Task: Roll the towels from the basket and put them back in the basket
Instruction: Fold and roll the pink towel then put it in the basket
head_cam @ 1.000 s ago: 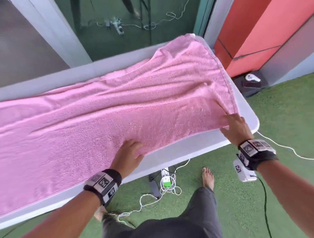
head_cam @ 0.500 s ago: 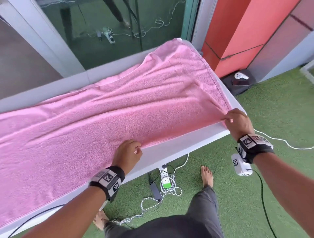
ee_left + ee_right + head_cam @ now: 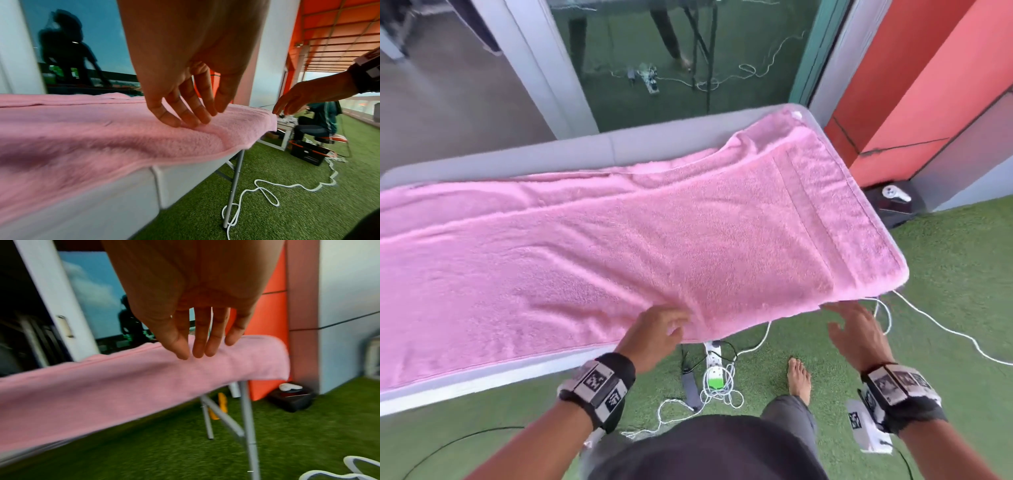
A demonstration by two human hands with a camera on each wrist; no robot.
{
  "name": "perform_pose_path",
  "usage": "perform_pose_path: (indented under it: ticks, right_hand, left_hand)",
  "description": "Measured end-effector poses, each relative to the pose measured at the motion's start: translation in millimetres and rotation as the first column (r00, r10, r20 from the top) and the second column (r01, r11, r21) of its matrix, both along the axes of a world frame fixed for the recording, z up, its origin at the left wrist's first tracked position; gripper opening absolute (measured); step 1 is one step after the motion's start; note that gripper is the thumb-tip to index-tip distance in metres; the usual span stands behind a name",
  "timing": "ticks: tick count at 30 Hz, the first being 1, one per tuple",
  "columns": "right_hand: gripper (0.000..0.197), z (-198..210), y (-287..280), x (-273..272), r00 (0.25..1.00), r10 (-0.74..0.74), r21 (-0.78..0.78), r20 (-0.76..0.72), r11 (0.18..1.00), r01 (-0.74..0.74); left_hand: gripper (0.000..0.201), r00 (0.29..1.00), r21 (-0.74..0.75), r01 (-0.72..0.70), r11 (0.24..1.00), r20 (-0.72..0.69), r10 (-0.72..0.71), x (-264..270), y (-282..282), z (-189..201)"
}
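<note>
A large pink towel point(image 3: 640, 246) point(image 3: 102, 133) point(image 3: 144, 378) lies spread over the white folding table point(image 3: 482, 380), its right end draped past the table's end and near edge. My left hand point(image 3: 659, 329) point(image 3: 185, 113) rests its straight fingertips point(image 3: 174, 122) on the towel near the front hem. My right hand point(image 3: 854, 329) point(image 3: 197, 345) hovers open just off the towel's near right corner, with its fingers spread and nothing in it. No basket is in view.
Green artificial turf point(image 3: 945, 308) surrounds the table. White cables point(image 3: 945, 329) and a power strip point(image 3: 714, 368) lie on the ground under the near edge, by my bare foot point(image 3: 799, 378). A black case point(image 3: 893, 209) sits at the orange wall. Another person point(image 3: 320, 123) sits beyond the table.
The towel has been pulled toward me and to the right, and it now overhangs the table's corner. Both hands have let go of its edge and opened.
</note>
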State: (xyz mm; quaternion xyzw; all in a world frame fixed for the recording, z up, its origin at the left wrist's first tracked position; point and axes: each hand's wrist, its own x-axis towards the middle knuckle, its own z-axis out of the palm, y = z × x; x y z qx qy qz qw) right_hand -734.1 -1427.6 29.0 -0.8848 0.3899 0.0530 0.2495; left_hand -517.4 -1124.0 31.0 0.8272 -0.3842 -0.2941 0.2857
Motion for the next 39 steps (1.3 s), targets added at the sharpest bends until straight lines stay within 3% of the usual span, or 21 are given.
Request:
perform_pose_path:
  ticks: [3,6,9,13,15,19,23,26,29,32,34,37,39]
  right_hand:
    - [0.032,-3,58,54,0.955,0.288,0.143,0.079,0.944,-0.296]
    - [0.030,-2,123,113,0.833,0.538,0.204,0.130,0.808,-0.553]
    - [0.031,1,184,163,0.703,0.691,0.251,0.166,0.660,-0.708]
    - [0.033,-3,259,218,0.493,0.859,0.170,0.141,0.470,-0.866]
    - [0.032,-10,288,237,0.438,0.893,0.125,0.104,0.425,-0.896]
    - [0.009,-22,315,251,0.471,0.879,0.095,0.073,0.464,-0.881]
    - [0.004,-17,320,255,0.465,0.882,0.134,0.080,0.453,-0.882]
    - [0.006,-10,319,255,0.384,0.916,0.232,0.113,0.352,-0.907]
    - [0.003,-1,320,256,0.264,0.962,0.333,0.072,0.226,-0.915]
    - [0.011,3,334,267,0.227,0.972,0.298,0.064,0.198,-0.934]
    - [0.016,1,359,279,0.232,0.967,0.234,0.105,0.203,-0.951]
    - [0.029,-8,411,295,0.203,0.969,0.148,0.141,0.182,-0.972]
    - [0.038,-14,443,307,0.180,0.975,0.084,0.130,0.170,-0.982]
  left_hand:
    - [0.027,0.966,0.020,-0.226,0.974,0.131,0.222,2,48,-2]
    - [0.034,0.889,0.089,-0.413,0.906,0.253,0.381,7,105,-9]
    - [0.041,0.829,0.134,-0.523,0.842,0.309,0.465,20,159,-14]
    - [0.044,0.776,0.096,-0.588,0.803,0.347,0.526,39,212,-15]
    - [0.041,0.786,0.071,-0.564,0.823,0.354,0.508,47,225,-15]
    - [0.032,0.849,0.097,-0.443,0.891,0.365,0.382,59,237,-17]
    - [0.038,0.860,0.076,-0.403,0.912,0.372,0.349,67,240,-25]
    - [0.037,0.872,0.073,-0.384,0.921,0.357,0.335,68,246,-23]
    - [0.020,0.898,0.081,-0.338,0.938,0.326,0.295,52,265,-25]
    - [0.022,0.897,0.052,-0.321,0.946,0.338,0.286,39,291,-26]
    - [0.039,0.832,0.076,-0.442,0.894,0.407,0.377,50,319,-27]
    - [0.058,0.678,0.155,-0.693,0.704,0.472,0.563,82,375,-23]
    - [0.066,0.636,0.207,-0.747,0.632,0.499,0.588,103,408,-18]
